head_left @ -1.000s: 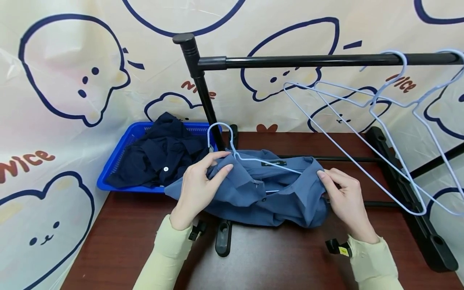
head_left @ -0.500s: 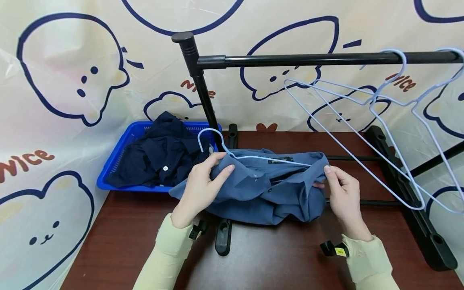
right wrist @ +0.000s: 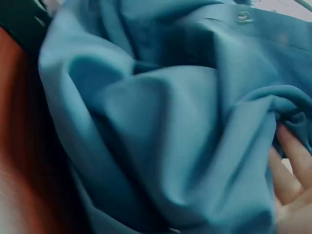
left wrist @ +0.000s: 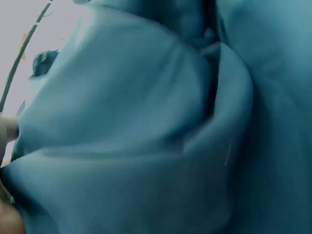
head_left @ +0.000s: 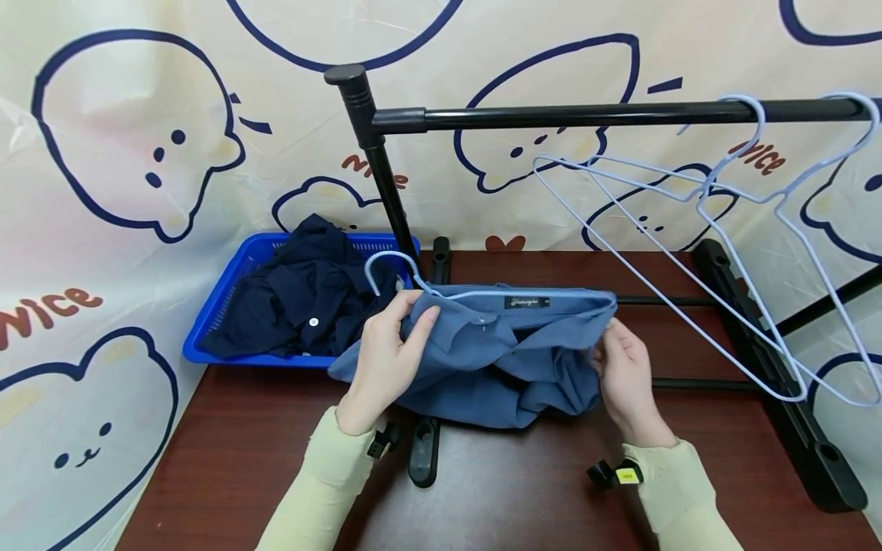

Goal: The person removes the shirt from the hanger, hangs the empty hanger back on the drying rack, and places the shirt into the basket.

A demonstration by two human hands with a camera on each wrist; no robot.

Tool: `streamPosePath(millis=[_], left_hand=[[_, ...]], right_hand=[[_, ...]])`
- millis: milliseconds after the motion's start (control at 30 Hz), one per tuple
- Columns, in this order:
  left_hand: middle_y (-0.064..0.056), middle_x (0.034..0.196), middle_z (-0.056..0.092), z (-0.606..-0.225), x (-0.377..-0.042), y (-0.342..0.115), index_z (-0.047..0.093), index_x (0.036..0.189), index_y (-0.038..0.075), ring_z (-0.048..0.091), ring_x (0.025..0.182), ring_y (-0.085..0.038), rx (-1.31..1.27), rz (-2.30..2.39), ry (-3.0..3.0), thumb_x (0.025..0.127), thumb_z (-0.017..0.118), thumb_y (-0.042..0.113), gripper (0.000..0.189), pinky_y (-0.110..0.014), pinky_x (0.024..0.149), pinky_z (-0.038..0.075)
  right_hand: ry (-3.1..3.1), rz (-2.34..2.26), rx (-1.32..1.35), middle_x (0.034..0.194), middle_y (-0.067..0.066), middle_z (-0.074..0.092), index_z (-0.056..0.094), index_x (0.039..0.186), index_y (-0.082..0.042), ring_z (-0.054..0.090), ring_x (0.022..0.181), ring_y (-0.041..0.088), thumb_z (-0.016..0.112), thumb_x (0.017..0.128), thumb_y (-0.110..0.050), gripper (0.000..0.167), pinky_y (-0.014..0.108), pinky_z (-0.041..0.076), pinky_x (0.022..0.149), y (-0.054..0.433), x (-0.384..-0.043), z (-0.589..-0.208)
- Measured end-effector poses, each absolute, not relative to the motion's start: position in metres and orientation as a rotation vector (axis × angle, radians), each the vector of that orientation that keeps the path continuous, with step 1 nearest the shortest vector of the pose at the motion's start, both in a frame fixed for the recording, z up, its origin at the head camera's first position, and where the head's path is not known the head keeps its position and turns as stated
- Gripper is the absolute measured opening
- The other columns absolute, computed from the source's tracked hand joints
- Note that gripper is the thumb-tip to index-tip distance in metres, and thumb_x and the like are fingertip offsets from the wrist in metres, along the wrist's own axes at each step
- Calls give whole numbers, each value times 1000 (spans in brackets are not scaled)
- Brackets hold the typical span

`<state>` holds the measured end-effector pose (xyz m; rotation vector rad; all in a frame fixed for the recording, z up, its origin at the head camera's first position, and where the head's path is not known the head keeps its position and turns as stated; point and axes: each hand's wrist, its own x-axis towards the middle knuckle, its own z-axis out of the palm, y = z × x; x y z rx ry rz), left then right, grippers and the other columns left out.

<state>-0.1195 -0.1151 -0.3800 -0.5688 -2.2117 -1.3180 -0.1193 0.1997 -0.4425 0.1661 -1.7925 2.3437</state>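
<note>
A blue-grey collared shirt [head_left: 496, 375] lies bunched between both hands, a black label [head_left: 527, 302] showing inside its neck. Along its upper edge runs a light-blue hanger [head_left: 475, 294], its hook standing clear at the left. My left hand [head_left: 386, 348] pinches the cloth and the hanger below the hook between thumb and fingers. At the other side, my right hand [head_left: 628, 379] grips the shirt's edge, its fingers partly behind the cloth. Folds of the shirt [left wrist: 126, 107] fill most of the left wrist view. Fingers [right wrist: 292, 156] touch the fabric at the right of the right wrist view.
A blue basket [head_left: 207, 337] with dark navy clothing [head_left: 303, 298] stands at the left. Behind the shirt rises a black rack [head_left: 510, 119], with light-blue hangers [head_left: 717, 184] on its bar at the right. Its feet [head_left: 423, 451] rest on the brown table [head_left: 510, 490].
The hanger's hook has tipped left and down. My right hand has moved left and slightly down along the shirt's edge, and the neck label now faces the camera. The left hand has shifted little.
</note>
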Motion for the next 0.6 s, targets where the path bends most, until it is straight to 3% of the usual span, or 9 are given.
streamPosePath(millis=[67,133,167,233,400,500,600], left_hand=[[2,90,67,-380,-120,-114,68,114,9,60,77,-13,-570,-1375,-2170,104,62,17,14,-30,67,46],[2,88,65,-379,-121,-114,68,114,9,61,80,-15,-571,-1417,-2139,104,61,16,14,-31,70,47],[1,87,65,-379,-121,-114,67,114,8,61,80,-15,-571,-1420,-2134,104,61,16,14,-30,71,47],[2,89,66,-378,-120,-113,67,114,8,62,82,-15,-569,-1429,-2127,104,61,15,14,-30,72,47],[-1,89,66,-377,-119,-112,66,111,7,60,80,-17,-539,-1458,-2085,104,60,12,11,-28,71,45],[-1,86,64,-377,-120,-111,66,111,6,57,77,-18,-541,-1466,-2082,104,59,12,11,-29,69,44],[0,87,64,-378,-120,-111,67,113,7,59,79,-16,-568,-1459,-2119,105,59,14,13,-30,69,45]], right_hand=[[-1885,2348,144,83,0,56,64,101,-3,51,75,8,41,112,-29,36,21,41,67,193,-120,-450],[-1956,2368,113,111,0,62,63,125,-4,55,103,9,38,112,-33,41,21,44,85,185,-121,-456],[-1967,2398,110,126,-1,59,58,138,-5,50,118,10,37,112,-35,45,22,41,95,181,-122,-459],[-1952,2458,117,138,-2,52,47,150,-6,40,131,13,36,112,-38,51,24,36,103,174,-125,-463],[-1824,2586,135,103,-1,56,60,129,-13,49,106,14,44,109,-41,38,27,42,86,154,-133,-465],[-1868,2586,196,105,-4,59,63,124,-17,50,104,12,45,110,-36,30,26,42,85,144,-136,-469],[-2038,2517,273,106,-1,61,63,119,-9,52,101,13,42,111,-26,28,27,43,85,136,-139,-474]])
